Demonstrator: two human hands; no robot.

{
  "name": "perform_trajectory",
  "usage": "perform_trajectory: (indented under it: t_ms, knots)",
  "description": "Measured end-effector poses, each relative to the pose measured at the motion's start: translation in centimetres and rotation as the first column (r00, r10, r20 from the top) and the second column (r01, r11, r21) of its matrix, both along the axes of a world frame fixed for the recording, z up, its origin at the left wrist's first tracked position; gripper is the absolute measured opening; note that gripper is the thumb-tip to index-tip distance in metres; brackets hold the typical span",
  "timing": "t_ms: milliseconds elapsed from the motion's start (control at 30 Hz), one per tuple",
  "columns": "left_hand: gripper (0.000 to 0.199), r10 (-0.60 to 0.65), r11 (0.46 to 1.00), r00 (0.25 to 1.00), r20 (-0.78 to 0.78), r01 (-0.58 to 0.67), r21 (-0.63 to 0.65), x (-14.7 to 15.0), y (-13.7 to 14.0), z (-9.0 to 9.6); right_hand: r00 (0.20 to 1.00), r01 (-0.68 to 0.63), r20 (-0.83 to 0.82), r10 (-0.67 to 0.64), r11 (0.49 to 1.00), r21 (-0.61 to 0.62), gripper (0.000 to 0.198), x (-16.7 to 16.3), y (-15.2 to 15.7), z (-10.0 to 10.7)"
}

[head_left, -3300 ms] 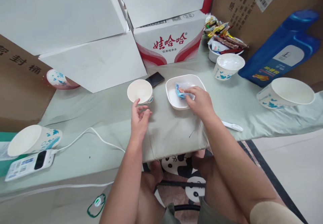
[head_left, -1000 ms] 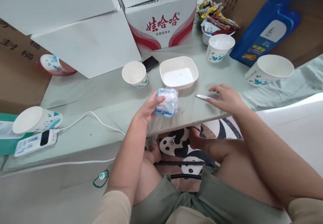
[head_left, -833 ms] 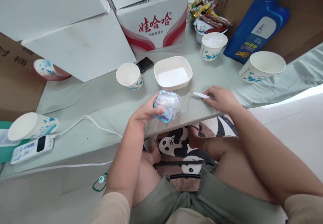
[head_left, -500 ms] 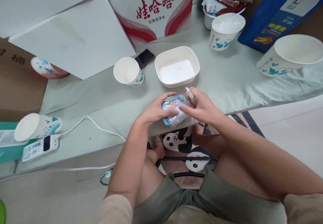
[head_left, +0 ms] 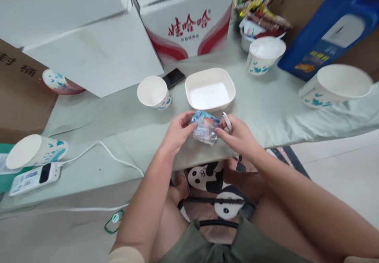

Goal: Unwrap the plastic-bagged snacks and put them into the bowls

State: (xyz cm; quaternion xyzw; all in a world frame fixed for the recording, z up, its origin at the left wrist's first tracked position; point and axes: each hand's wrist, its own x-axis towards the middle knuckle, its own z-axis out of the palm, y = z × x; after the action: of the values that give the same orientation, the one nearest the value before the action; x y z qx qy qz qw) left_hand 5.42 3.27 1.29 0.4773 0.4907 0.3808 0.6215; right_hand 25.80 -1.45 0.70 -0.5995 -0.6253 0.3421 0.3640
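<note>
The left hand point(head_left: 179, 132) is closed narrowly on the left side of a clear-wrapped blue packet point(head_left: 205, 128), its thumb pressing the film from above. The right hand point(head_left: 238, 132) is also drawn in tight, gripping a white-handled tool point(head_left: 227, 122) among curled fingers while its thumb rests at the packet's right side. The blur makes it hard to be sure, but the thin dark tip of the tool looks like a small blade, pointing to the far side. The packet is at the near side of the table point(head_left: 133, 128), just near of an oblong white bowl point(head_left: 210, 77), with a paper cup point(head_left: 152, 91) off to the far left.

The likeliest trouble is at the right hand, which has two jobs at once: if the handle turned in those fingers, the tip could swing toward either hand. The wrapping seems slick and crumpled, so a light pinch might let the packet slide out; so close to the table's near edge, it could drop to the floor point(head_left: 74, 239). A forward jerk could also knock the bowl
</note>
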Motion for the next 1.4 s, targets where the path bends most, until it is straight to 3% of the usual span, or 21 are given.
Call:
perform_trajectory:
  t_ms: [67,133,267,333,467,600,667,733,833,933,1100,1300,1400]
  knots:
    - [0.043,-0.010,0.999,1.000,0.029,0.011,-0.030,0.1,0.0,0.0,0.993,0.110,-0.048,-0.106,0.989,0.103,0.025,-0.1,0.2,-0.1]
    - [0.048,-0.026,0.998,0.998,0.061,0.029,-0.052,0.2,-0.1,0.2,0.986,0.140,-0.109,-0.127,0.983,0.119,0.029,-0.2,0.4,-0.2]
    - [0.063,0.067,0.997,0.989,0.134,-0.062,-0.041,0.7,-0.5,0.2,0.962,0.025,-0.266,-0.057,0.992,-0.124,0.036,-1.2,0.1,-0.2]
    - [0.065,0.120,0.992,0.976,0.183,-0.108,-0.072,1.2,-0.9,0.2,0.931,0.032,-0.348,-0.106,0.977,-0.210,0.038,-2.0,-0.2,0.1]
    - [0.061,0.013,0.990,0.978,0.210,0.017,-0.141,1.9,-1.7,0.2,0.842,0.090,-0.499,-0.206,0.965,-0.247,0.041,-3.0,-0.5,0.5]
    - [0.059,0.005,0.999,0.993,0.122,0.001,-0.049,1.7,-1.8,0.3,0.905,0.182,-0.358,-0.227,0.971,-0.155,0.034,-2.5,-0.4,0.9]
    - [0.057,0.039,0.999,0.996,0.075,-0.037,-0.020,1.4,-1.5,0.1,0.897,0.234,-0.350,-0.270,0.962,-0.141,0.025,-2.1,-0.3,1.2]
    - [0.056,0.054,0.998,0.998,0.039,-0.053,-0.021,1.1,-1.3,0.0,0.841,0.171,-0.471,-0.266,0.957,-0.236,0.018,-2.0,-0.3,1.4]
    - [0.052,0.052,0.999,0.999,-0.013,-0.051,0.015,1.0,-1.2,-0.4,0.773,-0.065,-0.595,-0.219,0.906,-0.417,0.018,-2.6,-0.3,2.0]
    - [0.051,0.009,0.997,0.999,-0.039,-0.006,0.076,1.2,-1.4,-0.6,0.790,-0.171,-0.586,-0.177,0.855,-0.490,0.028,-3.5,-0.5,2.5]
    - [0.062,-0.028,0.998,0.998,0.055,0.025,0.064,1.4,-1.8,-0.4,0.841,-0.200,-0.523,-0.138,0.819,-0.537,0.049,-3.5,-0.4,2.8]
    - [0.071,0.063,0.997,0.986,0.152,-0.067,0.024,0.6,-1.5,0.2,0.933,-0.169,-0.360,-0.032,0.841,-0.514,0.047,-3.4,-0.7,2.7]
    - [0.072,0.186,0.980,0.964,0.188,-0.196,0.034,-0.4,-1.0,0.7,0.967,-0.193,-0.243,0.076,0.843,-0.503,0.048,-3.2,-1.0,2.7]
